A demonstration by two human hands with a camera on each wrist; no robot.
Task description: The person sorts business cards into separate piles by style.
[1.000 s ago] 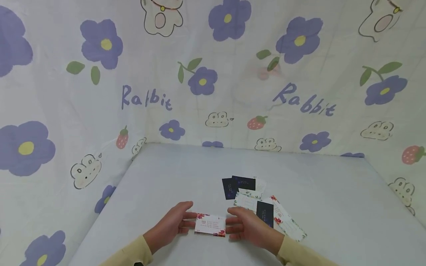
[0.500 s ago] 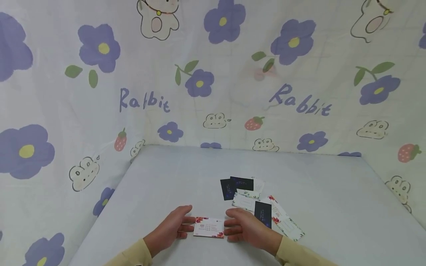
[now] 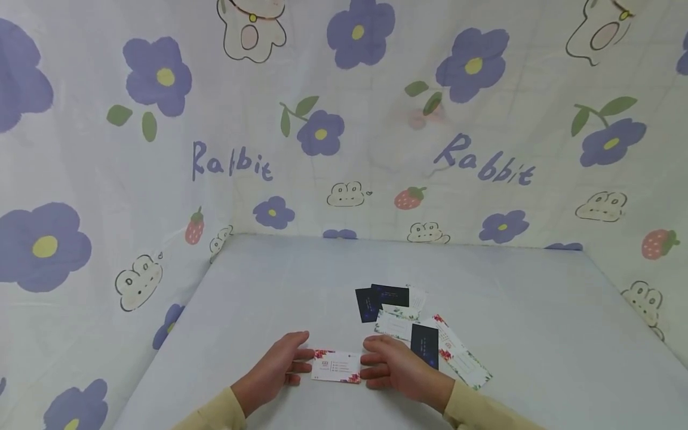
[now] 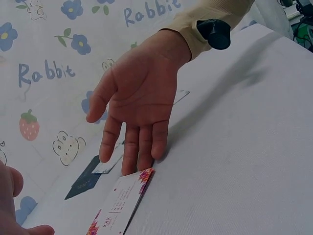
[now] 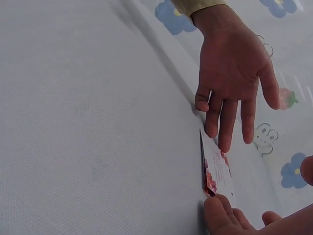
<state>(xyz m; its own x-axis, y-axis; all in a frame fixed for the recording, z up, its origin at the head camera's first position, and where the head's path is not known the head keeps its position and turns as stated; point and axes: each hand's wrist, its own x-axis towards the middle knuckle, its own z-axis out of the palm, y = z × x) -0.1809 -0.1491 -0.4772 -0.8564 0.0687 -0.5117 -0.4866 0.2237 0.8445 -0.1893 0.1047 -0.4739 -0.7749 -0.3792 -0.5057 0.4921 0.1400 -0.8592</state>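
Observation:
A small stack of business cards (image 3: 336, 366) lies flat near the front of the table, its top card white with red flowers at two corners. My left hand (image 3: 271, 370) is at the stack's left end, and my right hand (image 3: 411, 373) is at the right end. Both palms face inward, thumbs raised, with the fingertips right at the short edges. From the left wrist, the right hand (image 4: 142, 88) shows its fingers extended down to the cards (image 4: 122, 200). In the right wrist view, the left hand (image 5: 232, 63) likewise has its fingers extended beside the stack (image 5: 217, 169).
Behind my right hand lie loose, overlapping cards: dark ones (image 3: 390, 295), a green-leaf one (image 3: 395, 324), another dark one (image 3: 424, 346) and a red-flowered one (image 3: 450, 338). The pale table (image 3: 290, 269) is bounded by a printed curtain (image 3: 376, 167) at the back and sides.
The edges of the stack look a little more even than a second ago, with both hands staying at its ends. The whole head view has shifted slightly.

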